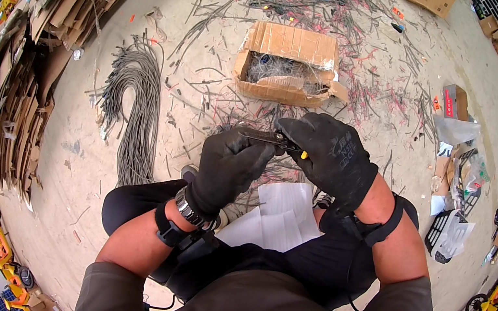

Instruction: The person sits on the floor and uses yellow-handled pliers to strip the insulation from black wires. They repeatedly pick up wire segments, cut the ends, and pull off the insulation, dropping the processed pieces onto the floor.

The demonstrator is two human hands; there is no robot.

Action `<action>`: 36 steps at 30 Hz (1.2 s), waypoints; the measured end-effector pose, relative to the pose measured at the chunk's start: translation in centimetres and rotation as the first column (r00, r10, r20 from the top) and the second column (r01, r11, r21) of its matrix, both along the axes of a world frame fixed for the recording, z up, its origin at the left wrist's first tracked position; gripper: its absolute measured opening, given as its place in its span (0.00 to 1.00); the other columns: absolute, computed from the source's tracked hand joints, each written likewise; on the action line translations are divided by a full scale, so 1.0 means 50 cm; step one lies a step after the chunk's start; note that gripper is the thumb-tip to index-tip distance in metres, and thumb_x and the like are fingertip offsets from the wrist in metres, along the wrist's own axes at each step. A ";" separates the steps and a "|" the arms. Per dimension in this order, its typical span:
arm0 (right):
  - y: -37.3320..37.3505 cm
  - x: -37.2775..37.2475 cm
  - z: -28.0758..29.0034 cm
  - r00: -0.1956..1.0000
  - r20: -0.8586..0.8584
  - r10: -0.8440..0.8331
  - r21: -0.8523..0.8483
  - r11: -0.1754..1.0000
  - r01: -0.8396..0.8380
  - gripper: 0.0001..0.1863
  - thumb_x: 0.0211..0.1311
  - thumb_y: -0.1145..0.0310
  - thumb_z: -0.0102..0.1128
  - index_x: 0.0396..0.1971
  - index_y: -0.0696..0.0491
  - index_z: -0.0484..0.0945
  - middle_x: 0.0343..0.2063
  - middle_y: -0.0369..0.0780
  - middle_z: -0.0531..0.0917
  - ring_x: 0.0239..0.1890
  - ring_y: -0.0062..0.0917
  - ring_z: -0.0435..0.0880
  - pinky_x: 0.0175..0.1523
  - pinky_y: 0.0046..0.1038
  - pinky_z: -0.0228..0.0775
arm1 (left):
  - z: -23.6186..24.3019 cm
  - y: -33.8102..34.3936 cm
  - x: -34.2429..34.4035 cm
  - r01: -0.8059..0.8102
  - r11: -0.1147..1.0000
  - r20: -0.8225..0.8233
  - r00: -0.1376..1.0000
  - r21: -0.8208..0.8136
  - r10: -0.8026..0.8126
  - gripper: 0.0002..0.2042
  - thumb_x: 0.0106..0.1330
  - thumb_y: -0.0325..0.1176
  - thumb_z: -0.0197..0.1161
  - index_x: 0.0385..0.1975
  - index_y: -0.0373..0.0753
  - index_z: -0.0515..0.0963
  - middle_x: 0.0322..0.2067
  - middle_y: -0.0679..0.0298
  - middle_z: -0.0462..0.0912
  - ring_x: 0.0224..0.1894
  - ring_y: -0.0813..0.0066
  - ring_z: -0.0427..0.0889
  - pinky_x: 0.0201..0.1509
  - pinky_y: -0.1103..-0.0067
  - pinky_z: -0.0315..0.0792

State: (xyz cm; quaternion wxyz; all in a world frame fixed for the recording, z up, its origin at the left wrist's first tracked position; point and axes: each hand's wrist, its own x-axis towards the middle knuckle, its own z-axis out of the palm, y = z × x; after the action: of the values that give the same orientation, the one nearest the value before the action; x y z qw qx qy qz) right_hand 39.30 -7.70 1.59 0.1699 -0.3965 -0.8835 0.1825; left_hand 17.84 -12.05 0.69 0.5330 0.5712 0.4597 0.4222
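Note:
Both my hands wear black gloves and meet in the middle of the view. My left hand (228, 166) pinches a thin grey cable piece (252, 135) that runs to the right. My right hand (328, 155) grips a small cutting tool (287, 143) with a yellow tip on its handle, its jaws set at the cable. A wristwatch and a black strap sit on my left wrist, and a black strap on the right. White paper sheets (281, 217) lie on my lap below the hands.
An open cardboard box (287, 63) holding cable bits stands just beyond my hands. A bundle of long grey cables (138, 110) lies at the left. Cut wire scraps (326, 10) litter the sandy floor. Flattened cardboard (32, 73) is stacked far left, packaging clutter (463, 172) at the right.

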 end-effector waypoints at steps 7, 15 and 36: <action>-0.002 0.002 0.023 0.986 -0.161 0.041 -0.256 0.963 -0.082 0.20 0.56 0.73 0.66 0.51 0.53 0.80 0.37 0.46 0.84 0.39 0.43 0.84 0.43 0.38 0.76 | 0.003 -0.009 -0.001 0.012 0.999 -0.029 1.000 0.040 -0.011 0.08 0.66 0.27 0.62 0.37 0.30 0.85 0.24 0.67 0.82 0.25 0.87 0.74 0.26 0.83 0.68; -0.001 0.020 0.028 0.965 -0.252 0.075 -0.384 0.907 -0.171 0.17 0.62 0.65 0.64 0.49 0.53 0.81 0.41 0.49 0.84 0.43 0.44 0.84 0.50 0.38 0.77 | 0.013 -0.012 -0.009 0.116 0.991 0.043 0.993 -0.068 -0.113 0.07 0.65 0.27 0.62 0.34 0.30 0.85 0.21 0.66 0.82 0.24 0.85 0.76 0.27 0.82 0.69; 0.021 0.049 -0.020 0.980 -0.194 -0.035 -0.144 0.989 0.007 0.16 0.62 0.63 0.66 0.47 0.53 0.81 0.39 0.49 0.84 0.42 0.45 0.84 0.47 0.40 0.76 | 0.026 -0.051 0.020 0.089 0.984 0.076 0.994 -0.157 -0.077 0.08 0.65 0.26 0.61 0.38 0.29 0.84 0.23 0.69 0.80 0.25 0.88 0.72 0.30 0.86 0.65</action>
State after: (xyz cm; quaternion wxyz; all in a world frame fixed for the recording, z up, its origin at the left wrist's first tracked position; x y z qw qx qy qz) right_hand 41.77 -6.67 0.61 0.2290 -0.3973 -0.8429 0.2816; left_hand 18.83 -14.58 2.01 0.6100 0.5301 0.4490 0.3811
